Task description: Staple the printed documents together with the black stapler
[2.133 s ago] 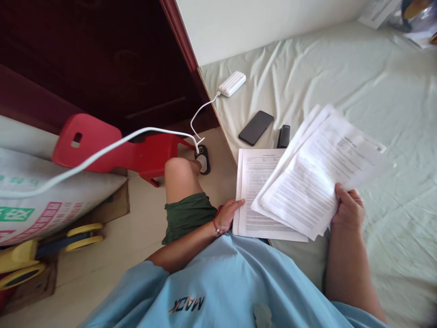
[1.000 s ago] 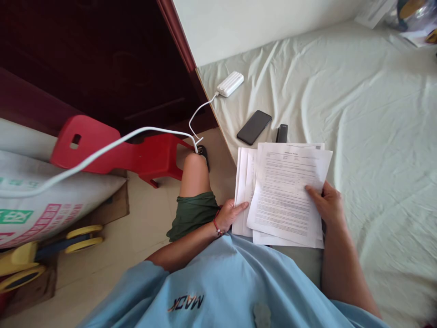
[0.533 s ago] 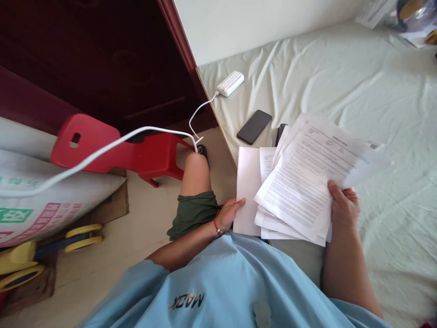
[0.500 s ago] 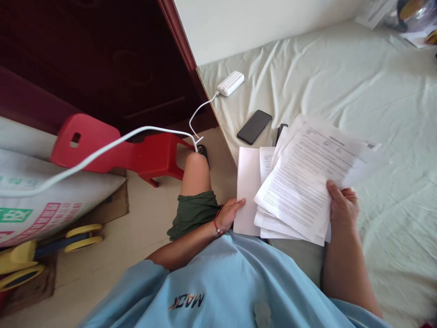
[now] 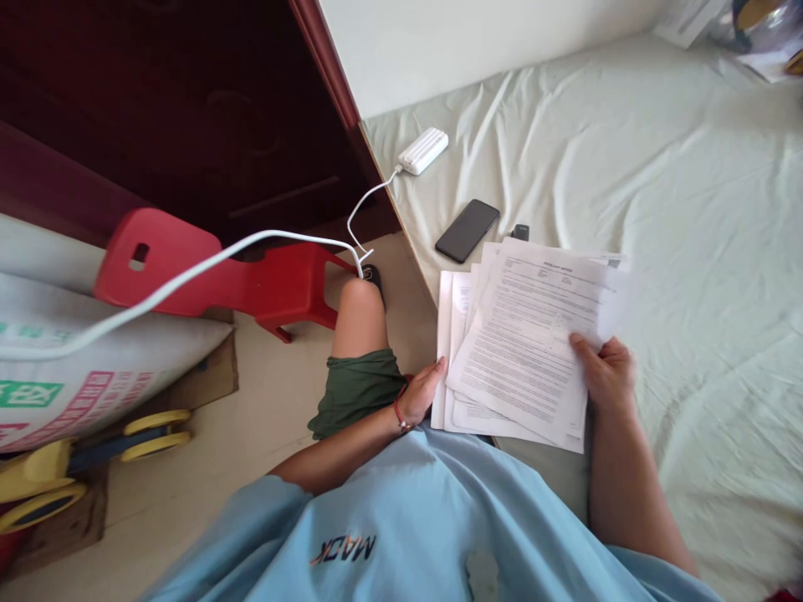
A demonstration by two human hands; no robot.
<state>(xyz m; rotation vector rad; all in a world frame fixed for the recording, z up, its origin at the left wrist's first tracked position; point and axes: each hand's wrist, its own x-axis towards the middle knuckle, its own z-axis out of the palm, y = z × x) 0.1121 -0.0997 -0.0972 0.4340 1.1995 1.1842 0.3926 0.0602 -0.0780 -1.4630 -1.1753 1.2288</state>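
A loose stack of printed sheets of paper [image 5: 524, 334] lies in front of my body, its edges uneven and the top sheets slanted. My right hand [image 5: 607, 372] grips the right side of the sheets, thumb on top and the other fingers partly hidden. At the left edge of the stack, my left hand [image 5: 423, 393] rests stretched out flat against the paper's side. Its far fingers are partly hidden. A red bracelet circles the left wrist.
Beyond the papers are a black phone [image 5: 467, 231], a small black object [image 5: 520, 232] and a white power bank [image 5: 424, 151] with a white cable, on a pale green sheet [image 5: 708, 209]. A red chair [image 5: 276, 284] stands at left.
My right hand has moved left with the upper sheets, which now cover more of the lower ones. My left thumb has shifted off the paper to its edge. More of the small black object shows.
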